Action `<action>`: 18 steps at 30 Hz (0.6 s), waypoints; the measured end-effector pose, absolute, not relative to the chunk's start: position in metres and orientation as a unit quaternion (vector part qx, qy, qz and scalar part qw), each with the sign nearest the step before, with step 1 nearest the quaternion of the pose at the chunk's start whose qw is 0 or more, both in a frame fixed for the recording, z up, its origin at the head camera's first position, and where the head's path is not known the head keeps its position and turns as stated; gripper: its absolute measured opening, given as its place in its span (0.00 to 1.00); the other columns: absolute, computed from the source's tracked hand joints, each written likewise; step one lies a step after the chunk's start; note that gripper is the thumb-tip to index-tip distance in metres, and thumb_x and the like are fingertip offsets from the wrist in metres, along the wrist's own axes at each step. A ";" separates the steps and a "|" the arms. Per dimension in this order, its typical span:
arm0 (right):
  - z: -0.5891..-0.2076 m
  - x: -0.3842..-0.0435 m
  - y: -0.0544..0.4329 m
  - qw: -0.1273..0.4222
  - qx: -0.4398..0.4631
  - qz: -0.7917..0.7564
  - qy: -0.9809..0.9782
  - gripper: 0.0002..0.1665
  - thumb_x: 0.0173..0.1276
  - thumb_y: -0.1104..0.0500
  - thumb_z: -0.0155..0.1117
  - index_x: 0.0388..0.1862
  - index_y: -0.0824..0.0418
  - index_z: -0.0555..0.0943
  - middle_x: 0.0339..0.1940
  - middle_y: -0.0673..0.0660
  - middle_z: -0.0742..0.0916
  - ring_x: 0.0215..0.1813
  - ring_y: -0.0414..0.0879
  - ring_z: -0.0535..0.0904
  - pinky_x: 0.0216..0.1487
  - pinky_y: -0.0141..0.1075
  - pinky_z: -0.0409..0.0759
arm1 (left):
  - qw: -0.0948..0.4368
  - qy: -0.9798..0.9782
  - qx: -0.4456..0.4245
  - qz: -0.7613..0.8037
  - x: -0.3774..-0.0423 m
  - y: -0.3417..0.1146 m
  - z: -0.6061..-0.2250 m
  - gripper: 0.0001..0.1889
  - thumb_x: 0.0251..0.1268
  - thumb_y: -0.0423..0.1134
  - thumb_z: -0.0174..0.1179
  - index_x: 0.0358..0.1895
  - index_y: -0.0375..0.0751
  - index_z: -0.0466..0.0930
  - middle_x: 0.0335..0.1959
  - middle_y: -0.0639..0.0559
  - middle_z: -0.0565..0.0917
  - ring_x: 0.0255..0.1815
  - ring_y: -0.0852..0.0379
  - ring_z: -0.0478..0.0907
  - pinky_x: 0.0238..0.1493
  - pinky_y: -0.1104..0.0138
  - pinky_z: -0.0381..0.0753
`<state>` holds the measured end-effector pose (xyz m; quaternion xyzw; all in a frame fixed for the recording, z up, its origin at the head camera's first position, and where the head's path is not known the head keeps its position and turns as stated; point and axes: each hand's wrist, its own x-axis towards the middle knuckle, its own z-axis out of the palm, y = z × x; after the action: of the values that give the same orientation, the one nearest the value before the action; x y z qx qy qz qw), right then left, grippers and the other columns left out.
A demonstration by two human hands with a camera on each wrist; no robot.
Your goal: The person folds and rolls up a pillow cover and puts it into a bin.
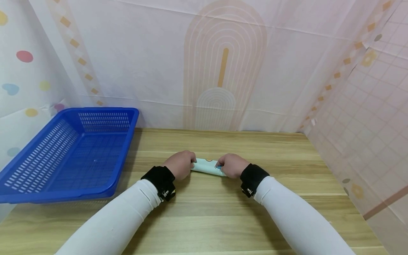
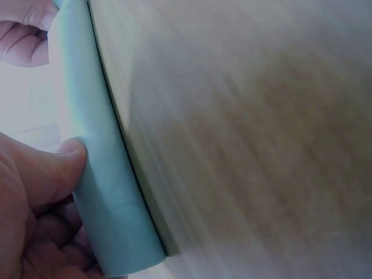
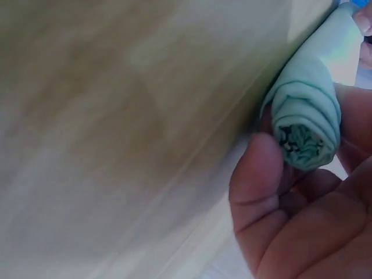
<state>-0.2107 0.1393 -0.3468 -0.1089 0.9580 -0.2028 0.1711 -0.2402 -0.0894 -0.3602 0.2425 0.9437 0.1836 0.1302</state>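
Observation:
A mint-green cloth rolled into a tube (image 1: 205,167) lies crosswise over the table, with a small blue and brown print on its upper side. My left hand (image 1: 180,165) grips its left end; in the left wrist view the thumb (image 2: 52,171) presses the smooth side of the roll (image 2: 110,197) and curled fingers sit beneath. At the other end, my right hand (image 1: 234,165) pinches the roll between thumb and fingers. The right wrist view shows the spiralled end of the cloth (image 3: 305,136), with darker printed folds inside. Part of each end is hidden behind the hands.
A blue plastic basket (image 1: 119,177) with slotted sides stands on the left of the wood-grain table (image 1: 204,219). Behind the table hangs a patterned curtain (image 1: 153,63), and a pale checked sheet (image 1: 366,117) borders the right edge.

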 end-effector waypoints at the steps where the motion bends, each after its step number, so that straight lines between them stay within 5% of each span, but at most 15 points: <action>1: -0.346 -0.212 0.139 0.172 -0.103 -0.200 0.959 0.19 0.73 0.69 0.56 0.53 0.59 0.90 0.53 0.55 0.91 0.48 0.46 0.80 0.58 0.38 0.79 | 0.131 0.944 0.242 0.184 -0.240 -0.089 -0.360 0.09 0.78 0.32 0.59 0.54 0.37 0.85 0.53 0.45 0.87 0.44 0.53 0.80 0.54 0.58 0.82; 10: -0.339 -0.214 0.133 0.163 -0.037 -0.216 0.962 0.10 0.77 0.61 0.58 0.38 0.62 0.85 0.32 0.52 0.84 0.30 0.43 0.75 0.30 0.30 0.71 | 0.132 0.947 0.233 0.179 -0.240 -0.088 -0.356 0.09 0.78 0.34 0.59 0.53 0.39 0.86 0.52 0.46 0.88 0.45 0.52 0.81 0.57 0.57 0.82; 18: -0.342 -0.202 0.120 0.080 -0.071 -0.130 0.986 0.09 0.69 0.69 0.65 0.41 0.59 0.89 0.40 0.53 0.90 0.39 0.46 0.80 0.51 0.41 0.84 | 0.128 0.946 0.236 0.182 -0.243 -0.090 -0.359 0.07 0.78 0.35 0.60 0.49 0.40 0.86 0.46 0.49 0.88 0.41 0.53 0.80 0.53 0.58 0.82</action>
<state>-0.2025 0.1204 -0.3424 -0.0712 0.9856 -0.1304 0.0803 -0.2427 -0.0899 -0.3590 0.2363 0.9460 0.1817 0.1278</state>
